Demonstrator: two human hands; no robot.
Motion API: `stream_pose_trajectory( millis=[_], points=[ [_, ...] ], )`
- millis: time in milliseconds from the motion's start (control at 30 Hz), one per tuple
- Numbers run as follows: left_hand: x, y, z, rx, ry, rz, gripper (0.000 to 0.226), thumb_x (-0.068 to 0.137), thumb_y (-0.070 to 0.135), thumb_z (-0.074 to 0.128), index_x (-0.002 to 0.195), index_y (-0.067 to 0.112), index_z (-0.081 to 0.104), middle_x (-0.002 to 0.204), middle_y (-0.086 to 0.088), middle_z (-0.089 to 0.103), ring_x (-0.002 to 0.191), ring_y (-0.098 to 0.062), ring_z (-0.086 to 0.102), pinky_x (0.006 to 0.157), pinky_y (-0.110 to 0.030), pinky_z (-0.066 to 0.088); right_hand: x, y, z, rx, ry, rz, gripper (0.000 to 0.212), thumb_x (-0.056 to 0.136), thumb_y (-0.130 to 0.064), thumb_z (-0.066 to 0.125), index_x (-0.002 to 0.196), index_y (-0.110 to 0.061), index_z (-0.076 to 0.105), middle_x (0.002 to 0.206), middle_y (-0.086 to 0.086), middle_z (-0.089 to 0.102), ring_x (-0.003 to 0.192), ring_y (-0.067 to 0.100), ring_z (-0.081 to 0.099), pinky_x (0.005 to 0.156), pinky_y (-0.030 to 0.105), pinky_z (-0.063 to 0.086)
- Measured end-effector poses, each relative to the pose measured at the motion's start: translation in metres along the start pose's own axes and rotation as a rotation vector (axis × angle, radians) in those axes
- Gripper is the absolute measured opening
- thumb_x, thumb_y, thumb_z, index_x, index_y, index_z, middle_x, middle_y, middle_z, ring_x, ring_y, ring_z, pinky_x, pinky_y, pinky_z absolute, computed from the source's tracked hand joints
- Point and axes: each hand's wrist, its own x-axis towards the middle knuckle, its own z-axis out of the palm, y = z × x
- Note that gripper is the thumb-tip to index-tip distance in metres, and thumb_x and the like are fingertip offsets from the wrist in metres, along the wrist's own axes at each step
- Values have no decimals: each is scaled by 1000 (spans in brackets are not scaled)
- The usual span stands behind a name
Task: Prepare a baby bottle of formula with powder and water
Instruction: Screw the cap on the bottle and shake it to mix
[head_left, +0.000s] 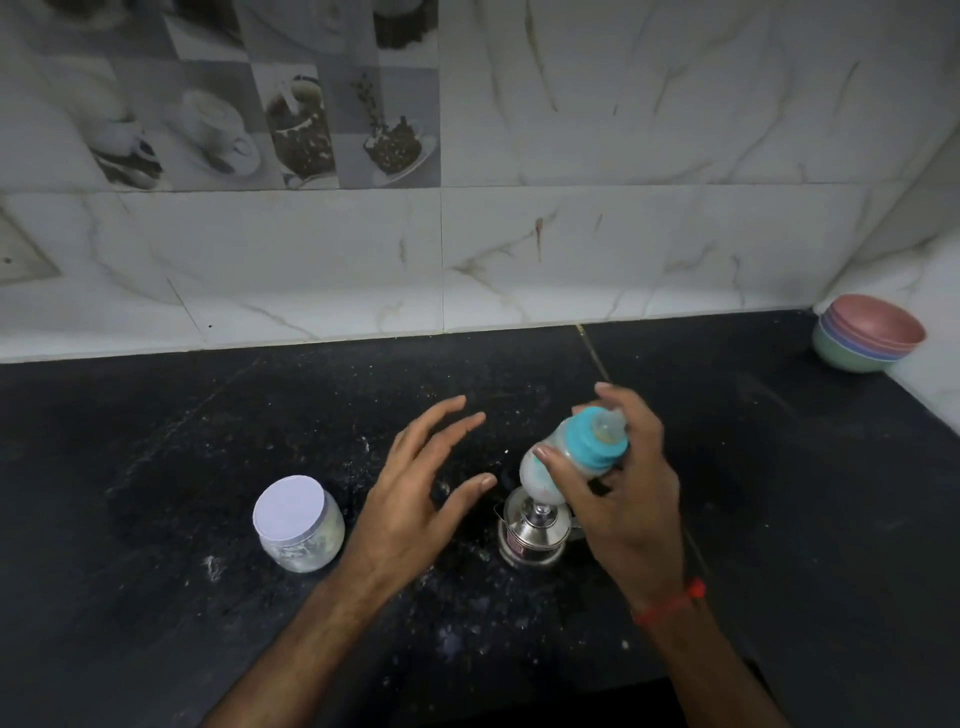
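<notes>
The right hand (623, 499) held the baby bottle (563, 460) in the air above the dark tabletop (208, 441), its grip wrapped round the bottle: the thumb crossed the near side of the body just below the teal collar (592, 441), and the other fingers curled round the far side, one fingertip rising above the teat (609, 427). The bottle was tilted, its teat end up and to the right, its pale rounded base down and to the left. The base hung directly over a small steel vessel (532, 535) standing on the tabletop; whether the two touched could not be told. A red thread (672, 603) circled the right wrist.

The left hand (410, 499) hovered just left of the bottle, clear of it, its grip spread wide with fingers straight and thumb reaching toward the bottle's base, holding nothing.

A clear jar (301, 525) with a white lid stood on the tabletop left of the left hand, near its wrist and apart from it. White specks lay scattered across the dark surface around the jar and the vessel. In the far right corner, against the marbled wall tiles (623, 249), sat a stack of coloured bowls (867, 332), well apart from both hands.
</notes>
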Motion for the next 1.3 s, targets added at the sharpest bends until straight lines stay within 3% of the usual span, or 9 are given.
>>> stream_pose_trajectory(
  millis=[167,333,533,633,800,933,1133,1233,1300],
  points=[
    [-2,-3,4,42,88,-24,49,98,43,67,145,34,58,155,24,45,146,-6,43,116,-23,37,6,-34,-17,164,292,-312,85,74,-1,88,132,-47,48,130,-19,58,110,15,70,88,38,62],
    [2,6,0,44,117,-28,56,100,37,67,152,33,48,154,16,49,144,-2,45,116,-25,39,-6,-10,1,6,-12,-57,67,80,-32,84,138,-34,50,133,-26,55,117,8,64,90,41,61],
    [4,2,-5,23,166,-70,62,98,28,71,154,29,46,149,16,53,138,3,50,113,-22,45,-1,-21,3,113,179,-165,68,73,-6,91,127,-24,54,122,-3,64,107,22,70,88,45,62],
    [3,4,-5,46,132,-56,59,100,34,68,154,31,45,152,13,52,139,-4,51,111,-31,48,-3,-8,11,-26,-23,-9,72,80,-26,87,139,-36,48,128,-9,62,113,10,65,90,44,61],
    [-1,0,-8,46,145,-71,57,101,36,67,154,30,46,150,13,55,137,-2,52,108,-34,52,3,-30,-8,100,239,-278,86,74,-2,86,136,-44,45,132,-24,55,115,18,65,96,41,59],
    [-4,1,-9,48,130,-63,57,101,34,68,153,31,47,148,14,56,136,1,52,106,-32,53,0,-17,5,-30,42,-63,71,79,-23,85,138,-32,47,132,-10,60,116,7,64,93,40,60],
    [-4,-3,-11,58,126,-55,55,101,33,67,153,30,48,146,13,58,135,0,54,106,-40,55,4,-29,1,-4,244,-231,62,70,5,87,122,6,54,129,-12,58,116,-5,59,99,19,53],
    [-3,0,-11,71,117,-40,55,101,38,64,153,31,47,147,14,57,136,0,53,109,-41,53,-4,-17,13,-5,-13,-2,72,80,-23,85,141,-26,47,131,-7,61,120,6,61,99,36,57],
    [-2,-2,-12,69,113,-31,56,100,38,63,153,30,47,147,12,58,137,-3,54,109,-45,53,-6,-23,15,59,89,-42,71,81,-24,83,140,-26,43,133,-18,57,118,12,64,95,39,60]
  ],
)
